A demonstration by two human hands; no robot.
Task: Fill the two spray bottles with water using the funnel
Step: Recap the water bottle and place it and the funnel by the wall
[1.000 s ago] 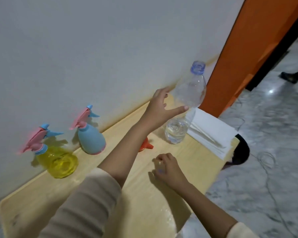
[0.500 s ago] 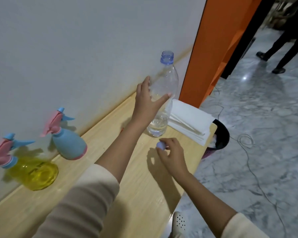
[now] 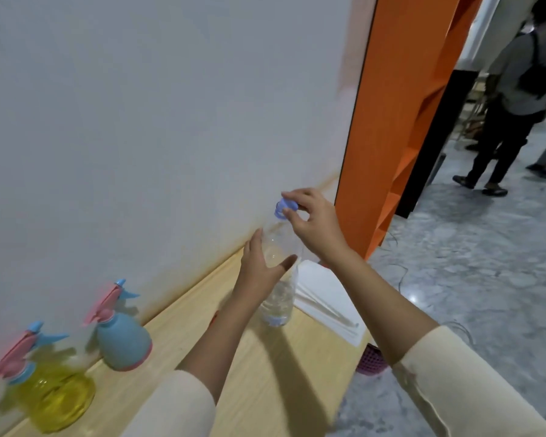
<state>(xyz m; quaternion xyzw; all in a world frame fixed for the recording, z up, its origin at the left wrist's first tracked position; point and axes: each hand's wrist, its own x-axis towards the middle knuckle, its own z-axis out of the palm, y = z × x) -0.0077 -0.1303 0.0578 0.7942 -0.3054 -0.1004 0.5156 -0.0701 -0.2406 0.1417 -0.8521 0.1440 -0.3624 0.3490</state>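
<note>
A clear plastic water bottle stands upright on the wooden table, a little water at its bottom. My left hand grips its middle. My right hand pinches the blue cap at the bottle's neck. At the left, by the wall, stand two spray bottles with pink and blue heads: a blue one and a yellow one. A sliver of the orange funnel shows behind my left forearm; the rest is hidden.
A stack of white paper lies at the table's far right end. A pink basket sits on the marble floor below the table edge. An orange door frame rises past the table. A person stands at the far right.
My right hand lifted the blue cap from the table up to the bottle's mouth. My left hand kept its grip on the bottle. The view swung to the right.
</note>
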